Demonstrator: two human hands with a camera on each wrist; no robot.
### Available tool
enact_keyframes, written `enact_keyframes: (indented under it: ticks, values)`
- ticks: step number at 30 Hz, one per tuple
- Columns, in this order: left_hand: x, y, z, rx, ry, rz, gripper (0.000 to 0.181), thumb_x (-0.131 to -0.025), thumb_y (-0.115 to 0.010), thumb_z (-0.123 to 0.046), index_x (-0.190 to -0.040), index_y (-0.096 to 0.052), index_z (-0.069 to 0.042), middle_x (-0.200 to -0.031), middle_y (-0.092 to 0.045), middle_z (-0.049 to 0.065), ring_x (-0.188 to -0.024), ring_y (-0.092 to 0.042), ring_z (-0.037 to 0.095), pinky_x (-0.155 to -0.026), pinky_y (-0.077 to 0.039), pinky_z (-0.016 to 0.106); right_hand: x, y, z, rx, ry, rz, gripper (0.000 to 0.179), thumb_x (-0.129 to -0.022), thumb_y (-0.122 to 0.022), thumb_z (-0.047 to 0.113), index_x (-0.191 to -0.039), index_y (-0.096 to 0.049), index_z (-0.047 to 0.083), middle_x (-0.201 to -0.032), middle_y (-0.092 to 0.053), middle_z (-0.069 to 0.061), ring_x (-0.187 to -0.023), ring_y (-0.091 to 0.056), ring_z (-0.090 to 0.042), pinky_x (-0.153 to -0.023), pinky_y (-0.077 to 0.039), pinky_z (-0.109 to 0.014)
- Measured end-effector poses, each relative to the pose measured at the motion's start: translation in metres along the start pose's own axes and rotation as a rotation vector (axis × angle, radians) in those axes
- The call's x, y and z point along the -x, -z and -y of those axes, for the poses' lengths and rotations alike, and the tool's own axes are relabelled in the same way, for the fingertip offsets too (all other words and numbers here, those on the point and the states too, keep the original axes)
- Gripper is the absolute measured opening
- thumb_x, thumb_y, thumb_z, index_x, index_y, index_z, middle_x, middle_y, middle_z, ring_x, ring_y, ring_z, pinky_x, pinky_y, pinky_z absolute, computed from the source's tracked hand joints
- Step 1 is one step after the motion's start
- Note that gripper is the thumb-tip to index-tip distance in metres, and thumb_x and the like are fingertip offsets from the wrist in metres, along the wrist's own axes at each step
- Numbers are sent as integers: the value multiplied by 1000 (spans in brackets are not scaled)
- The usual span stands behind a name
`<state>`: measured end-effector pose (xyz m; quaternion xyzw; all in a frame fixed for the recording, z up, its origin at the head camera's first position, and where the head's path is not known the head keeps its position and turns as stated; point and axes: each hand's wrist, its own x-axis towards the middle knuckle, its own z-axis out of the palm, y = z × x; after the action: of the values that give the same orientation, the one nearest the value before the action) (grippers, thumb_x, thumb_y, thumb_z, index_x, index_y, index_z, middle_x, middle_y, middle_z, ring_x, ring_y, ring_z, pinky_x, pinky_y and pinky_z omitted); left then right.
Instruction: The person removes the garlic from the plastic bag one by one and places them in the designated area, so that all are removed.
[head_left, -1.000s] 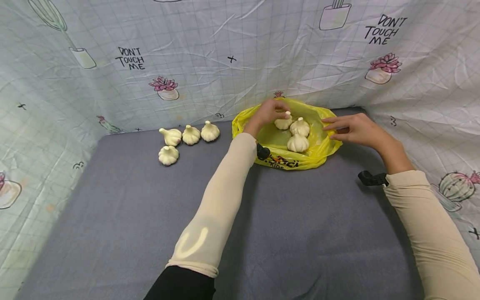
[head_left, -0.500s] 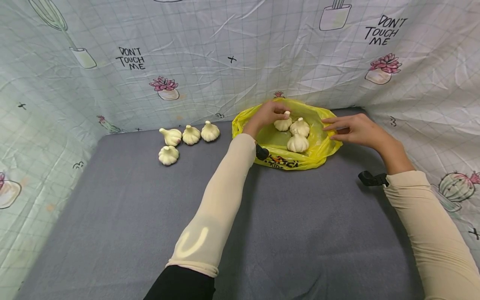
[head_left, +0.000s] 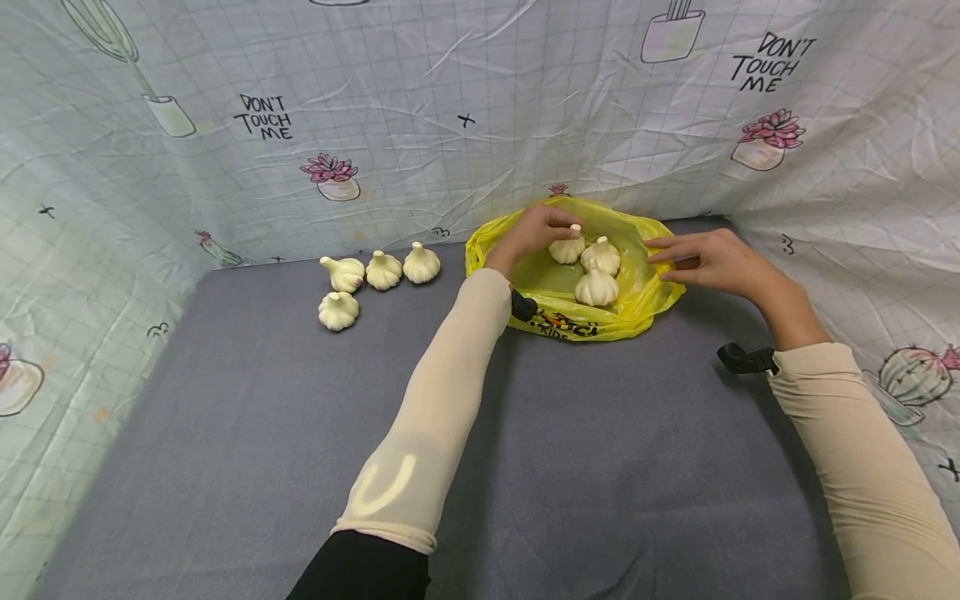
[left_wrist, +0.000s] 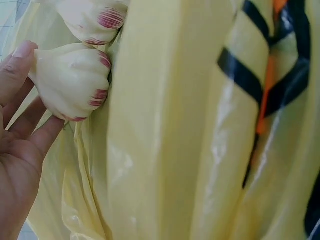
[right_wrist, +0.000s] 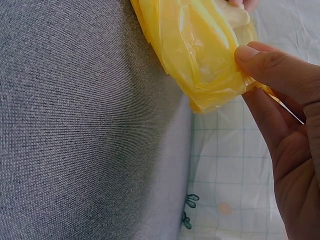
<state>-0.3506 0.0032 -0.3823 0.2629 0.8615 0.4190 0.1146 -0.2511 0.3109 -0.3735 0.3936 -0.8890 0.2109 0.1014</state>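
A yellow plastic bag (head_left: 525,312) stands with its mouth spread at the back of the table, three garlic bulbs inside. My left hand (head_left: 534,229) reaches in over the bag's left rim and grips the farthest garlic bulb (head_left: 566,250). In the left wrist view, the thumb lies at that bulb's stem and the fingers (left_wrist: 47,132) are under its side. The other two bulbs, a middle one (head_left: 601,257) and a nearer one (head_left: 597,288), sit close beside it. My right hand (head_left: 712,260) pinches the bag's right rim between thumb and fingers, as the right wrist view shows.
Several more garlic bulbs stand left of the bag on the grey cloth table (head_left: 247,433), including one in front (head_left: 338,311) and one nearest the bag (head_left: 422,263). A printed white curtain (head_left: 420,125) hangs close behind the bag and along both sides.
My left hand's fingers have come slightly lower onto the garlic bulb. The right hand keeps its hold on the bag, and the bulbs stay where they were.
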Motion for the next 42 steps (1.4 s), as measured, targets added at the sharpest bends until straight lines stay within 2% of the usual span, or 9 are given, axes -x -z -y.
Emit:
enact_keyframes:
  ticks: [7, 11, 15, 26, 35, 42]
  values:
    - [1, 2, 3, 17, -73, -6, 31, -102, -64, -21, -127, -73, -6, -128, -71, 7, -122, -63, 17, -96, -50, 24, 0, 0, 0, 8, 10, -6, 33, -79, -84, -1, -111, -79, 5, -126, -70, -15, -75, -72, -5, -62, -48, -8]
    - [6, 5, 2, 27, -127, -16, 30, -102, -64, -18, -125, -72, -2, -126, -71, 10, -119, -64, 20, -94, -51, 25, 0, 0, 0, -1, 14, -6, 34, -79, -84, -2, -112, -79, 5, -126, -70, -16, -76, -72, -4, -63, -48, -8]
    - [12, 10, 1, 13, -150, -11, 30, -102, -64, -18, -125, -72, -1, -125, -72, 10, -118, -64, 21, -95, -51, 26, 0, 0, 0, -7, 27, -9, 34, -78, -84, -2, -112, -79, 5, -125, -70, -17, -76, -72, -4, -62, -48, -8]
    - [34, 26, -3, -17, -221, -22, 30, -102, -63, -22, -123, -74, -4, -120, -73, 8, -113, -66, 17, -95, -51, 27, -2, 2, 2, 4, 12, 1, 34, -79, -84, 0, -112, -79, 5, -126, -70, -16, -75, -72, -6, -62, -48, -8]
    - [56, 34, -11, -32, -248, -49, 26, -101, -65, -22, -120, -76, -10, -118, -75, 4, -112, -67, 13, -94, -52, 27, -2, 2, 2, 16, 26, -9, 33, -79, -84, 0, -112, -79, 5, -125, -70, -15, -74, -71, -5, -61, -48, -9]
    - [73, 40, -15, -27, -280, -21, 24, -101, -65, -21, -119, -77, -11, -118, -75, 3, -109, -68, 11, -93, -53, 27, -1, 3, 1, 18, 23, -21, 33, -79, -84, 0, -111, -80, 6, -125, -71, -14, -75, -70, -1, -61, -47, -8]
